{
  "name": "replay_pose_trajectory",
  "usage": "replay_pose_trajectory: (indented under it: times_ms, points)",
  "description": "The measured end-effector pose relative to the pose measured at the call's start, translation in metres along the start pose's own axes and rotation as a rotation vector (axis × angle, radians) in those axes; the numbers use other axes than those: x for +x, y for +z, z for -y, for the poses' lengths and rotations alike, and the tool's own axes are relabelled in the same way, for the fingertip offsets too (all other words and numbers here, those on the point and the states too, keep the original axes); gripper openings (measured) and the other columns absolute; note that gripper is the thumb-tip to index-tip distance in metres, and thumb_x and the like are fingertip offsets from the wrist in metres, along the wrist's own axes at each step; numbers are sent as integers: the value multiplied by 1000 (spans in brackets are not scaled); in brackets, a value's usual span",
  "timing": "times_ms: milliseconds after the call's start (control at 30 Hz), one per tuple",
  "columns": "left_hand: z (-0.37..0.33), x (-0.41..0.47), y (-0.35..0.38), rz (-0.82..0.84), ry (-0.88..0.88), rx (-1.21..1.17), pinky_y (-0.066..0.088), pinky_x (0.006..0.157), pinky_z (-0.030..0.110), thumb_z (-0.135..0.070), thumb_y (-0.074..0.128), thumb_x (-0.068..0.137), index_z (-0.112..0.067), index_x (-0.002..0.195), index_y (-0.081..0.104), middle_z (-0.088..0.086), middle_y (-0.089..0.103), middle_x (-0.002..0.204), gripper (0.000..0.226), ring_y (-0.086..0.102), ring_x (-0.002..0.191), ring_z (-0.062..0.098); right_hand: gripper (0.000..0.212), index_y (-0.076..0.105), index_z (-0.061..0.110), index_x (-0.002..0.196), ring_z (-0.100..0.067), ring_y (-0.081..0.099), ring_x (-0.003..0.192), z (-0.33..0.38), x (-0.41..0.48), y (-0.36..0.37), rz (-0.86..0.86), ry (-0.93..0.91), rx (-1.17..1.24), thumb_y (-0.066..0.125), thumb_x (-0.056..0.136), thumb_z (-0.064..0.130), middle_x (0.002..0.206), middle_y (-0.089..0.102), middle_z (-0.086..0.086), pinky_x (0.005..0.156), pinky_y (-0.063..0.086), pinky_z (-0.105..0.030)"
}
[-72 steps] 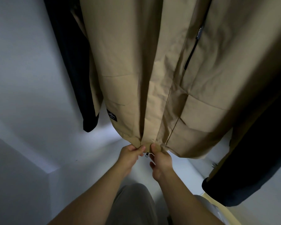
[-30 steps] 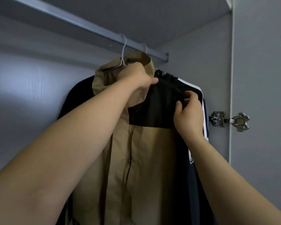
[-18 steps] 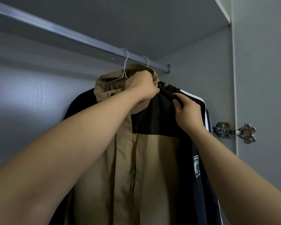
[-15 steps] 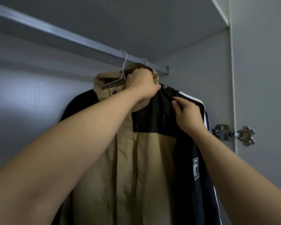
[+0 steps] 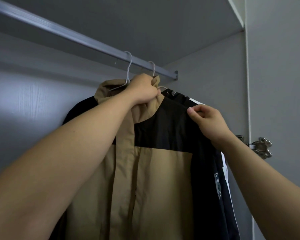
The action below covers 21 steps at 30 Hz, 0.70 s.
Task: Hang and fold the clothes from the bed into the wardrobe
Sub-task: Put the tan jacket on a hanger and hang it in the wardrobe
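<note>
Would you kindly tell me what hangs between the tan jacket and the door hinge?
In the head view, a dark jacket with white stripes hangs between the tan jacket and the hinge.

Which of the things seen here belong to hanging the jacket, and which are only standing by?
In the job:
tan and black jacket
left hand, gripping its collar
right hand, pinching its shoulder
wire hanger
rail

Only there:
dark striped jacket behind
door hinge

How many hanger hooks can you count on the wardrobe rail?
2. One hook hangs on the rail above the collar of the tan jacket, by the left hand; the second hook sits right of it. More may hide beyond the frame.
</note>
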<state>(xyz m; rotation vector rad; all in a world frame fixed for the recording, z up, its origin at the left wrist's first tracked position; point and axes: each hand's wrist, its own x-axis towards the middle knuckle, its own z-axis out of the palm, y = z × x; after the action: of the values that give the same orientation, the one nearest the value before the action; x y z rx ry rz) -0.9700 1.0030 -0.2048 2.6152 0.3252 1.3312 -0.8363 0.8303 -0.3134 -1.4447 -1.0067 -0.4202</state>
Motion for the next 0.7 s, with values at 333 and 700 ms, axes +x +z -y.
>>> replay_pose_trajectory:
  times_ms: [333, 700]
  points:
    - [32, -35, 30, -653, 428, 231, 46, 94, 39, -42, 58, 95, -14, 108, 59, 3, 59, 113, 31, 55, 104, 22, 26, 63, 17, 113, -34, 51, 112, 42, -3, 66, -434, -356, -665, 58, 87, 16, 119, 59, -9, 91, 38, -45]
    - [170, -66, -12, -1044, -55, -236, 43, 104, 39, -16, 44, 101, -2, 117, 60, 14, 57, 124, 27, 53, 118, 28, 53, 59, 12, 132, -32, 51, 127, 88, -17, 158, -195, -943, -749, 60, 81, 27, 137, 57, -9, 102, 35, -46]
